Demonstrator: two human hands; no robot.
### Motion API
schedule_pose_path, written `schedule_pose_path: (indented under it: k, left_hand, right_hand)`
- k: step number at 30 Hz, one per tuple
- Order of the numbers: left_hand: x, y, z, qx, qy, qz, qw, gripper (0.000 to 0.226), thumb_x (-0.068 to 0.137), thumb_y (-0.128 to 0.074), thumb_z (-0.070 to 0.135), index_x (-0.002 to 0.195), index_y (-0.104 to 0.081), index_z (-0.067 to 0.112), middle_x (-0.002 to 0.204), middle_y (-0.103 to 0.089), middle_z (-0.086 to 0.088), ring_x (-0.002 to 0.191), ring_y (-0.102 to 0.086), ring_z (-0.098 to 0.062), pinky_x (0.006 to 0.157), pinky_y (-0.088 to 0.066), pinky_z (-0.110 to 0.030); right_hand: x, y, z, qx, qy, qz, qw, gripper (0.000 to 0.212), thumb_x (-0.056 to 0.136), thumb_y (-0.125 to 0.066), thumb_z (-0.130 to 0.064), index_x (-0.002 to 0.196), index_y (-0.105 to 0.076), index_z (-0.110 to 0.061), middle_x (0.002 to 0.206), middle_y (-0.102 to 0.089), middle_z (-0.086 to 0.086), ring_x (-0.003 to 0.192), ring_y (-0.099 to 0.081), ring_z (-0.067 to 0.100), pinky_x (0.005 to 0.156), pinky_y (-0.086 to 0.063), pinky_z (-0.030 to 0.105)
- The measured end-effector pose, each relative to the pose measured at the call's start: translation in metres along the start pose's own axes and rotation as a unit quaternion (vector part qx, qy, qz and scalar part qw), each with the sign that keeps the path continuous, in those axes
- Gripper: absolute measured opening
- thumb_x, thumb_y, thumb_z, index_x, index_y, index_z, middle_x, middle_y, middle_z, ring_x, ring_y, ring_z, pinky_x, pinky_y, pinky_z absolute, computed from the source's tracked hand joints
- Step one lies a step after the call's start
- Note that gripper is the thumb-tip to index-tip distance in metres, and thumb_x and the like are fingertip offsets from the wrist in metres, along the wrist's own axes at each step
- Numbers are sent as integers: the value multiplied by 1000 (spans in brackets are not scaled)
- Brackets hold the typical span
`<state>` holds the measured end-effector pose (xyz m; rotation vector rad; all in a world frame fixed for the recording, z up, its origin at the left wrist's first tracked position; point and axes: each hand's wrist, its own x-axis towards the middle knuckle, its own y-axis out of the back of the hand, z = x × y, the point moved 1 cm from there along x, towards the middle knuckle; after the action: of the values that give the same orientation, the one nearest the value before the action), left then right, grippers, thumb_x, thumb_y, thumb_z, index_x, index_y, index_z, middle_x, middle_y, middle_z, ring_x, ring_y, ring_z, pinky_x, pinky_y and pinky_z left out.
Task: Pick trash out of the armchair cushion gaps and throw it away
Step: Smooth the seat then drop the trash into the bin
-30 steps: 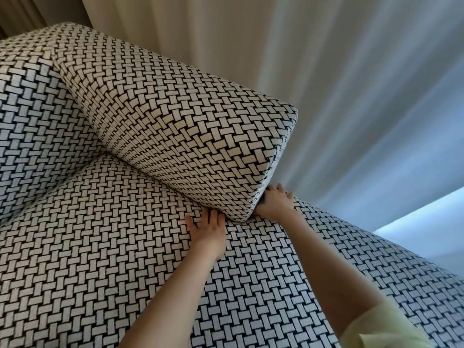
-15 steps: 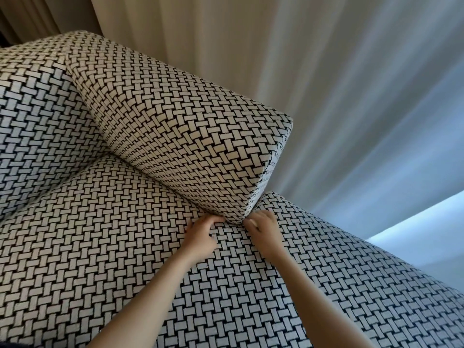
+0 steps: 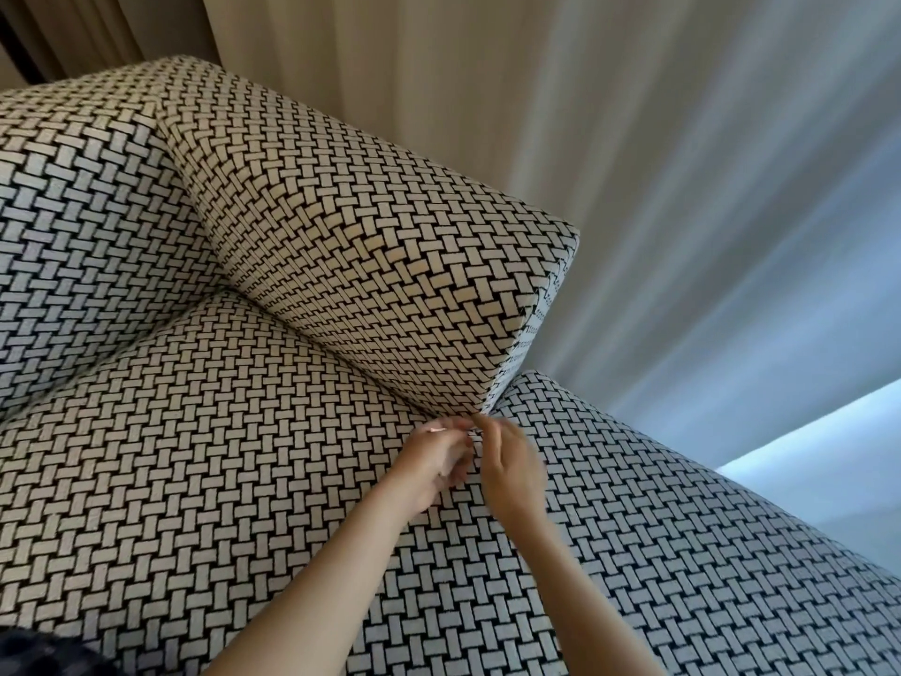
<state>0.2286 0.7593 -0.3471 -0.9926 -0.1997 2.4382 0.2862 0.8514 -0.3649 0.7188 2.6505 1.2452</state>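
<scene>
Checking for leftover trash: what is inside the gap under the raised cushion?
Only the closed seam between the raised cushion and seat cushion shows; its inside is hidden. The left hand and right hand meet at its corner, blurred; any trash is indiscernible.

Armchair (image 3: 682, 553): 1; padded parts of it in view: 3, namely seat (image 3: 195, 480), back (image 3: 73, 226), arm (image 3: 365, 246); seams where those parts meet: 3; hands: 2, one left hand (image 3: 434, 461), one right hand (image 3: 514, 468); bare forearms (image 3: 341, 568): 2; curtains: 2 by the look, one pale curtain (image 3: 634, 139), one darker curtain (image 3: 97, 26) at top left; dark blurred patch (image 3: 29, 651) at bottom left: 1; trash: count cannot be told, hands too blurred; people: 1, arms only.
</scene>
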Motion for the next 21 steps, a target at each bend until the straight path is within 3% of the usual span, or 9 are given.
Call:
schedule_pose_path:
  k: [2, 5, 8, 10, 13, 17, 19, 21]
  left_hand:
    - [-1, 4, 7, 44, -7, 45, 998, 24, 91, -40, -3, 84, -57, 13, 70, -51, -3, 55, -46, -10, 40, -35, -18]
    - [4, 18, 11, 17, 14, 96, 995, 27, 90, -40, -8, 78, -54, 13, 69, -51, -4, 46, -50, -8, 37, -33, -15]
    - [5, 30, 15, -5, 31, 88, 996, 22, 91, -43, -3, 80, -53, 13, 69, -55, -6, 35, -54, -6, 36, -33, -12]
    - [3, 35, 19, 13, 41, 72, 996, 16, 93, -46, 5, 83, -54, 13, 72, -58, -6, 44, -56, -9, 40, -36, -15]
    - [2, 43, 23, 34, 40, 76, 996, 11, 92, -50, 11, 82, -54, 13, 74, -59, -6, 58, -55, -14, 46, -38, -20]
    - [-11, 62, 23, 66, 34, 103, 992, 6, 90, -52, 9, 88, -56, 12, 73, -59, -5, 54, -56, -13, 44, -41, -19]
    - [-22, 76, 20, 73, 33, 108, 991, 6, 90, -51, 8, 89, -57, 10, 73, -57, -6, 57, -56, -14, 42, -41, -19]
    - [-33, 89, 18, 48, 24, 116, 992, 9, 91, -50, 9, 87, -58, 10, 75, -57, -7, 57, -56, -15, 42, -43, -20]
  right_hand:
    - [20, 9, 17, -151, 19, -75, 985, 45, 94, -31, -31, 130, -49, -12, 135, -49, 3, 126, -43, 15, 105, -33, 29]
    - [57, 10, 33, -327, 66, -242, 911, 61, 94, -27, -44, 147, -16, -16, 155, -16, 4, 143, -9, 20, 117, -8, 43]
    - [92, 7, 35, -402, 117, -306, 855, 73, 88, -28, -62, 148, -12, -24, 155, -16, 5, 143, -11, 24, 117, -7, 44]
    - [106, 7, 34, -442, 128, -335, 822, 79, 83, -31, -68, 148, -12, -26, 155, -17, 5, 142, -14, 24, 116, -10, 38]
    - [112, 5, 33, -441, 104, -362, 814, 83, 81, -35, -70, 148, -10, -29, 156, -10, 1, 144, -6, 23, 117, -8, 35]
    - [113, 3, 25, -450, 53, -360, 816, 90, 78, -36, -71, 148, -1, -28, 156, 2, -1, 144, 5, 23, 119, -3, 37]
    - [103, 2, 20, -450, 28, -347, 822, 88, 80, -36, -69, 149, -1, -26, 157, 0, 0, 144, 3, 25, 119, -5, 38]
    - [89, 1, 11, -422, 19, -332, 844, 76, 85, -37, -58, 147, -14, -22, 155, -15, 7, 142, -13, 28, 115, -20, 41]
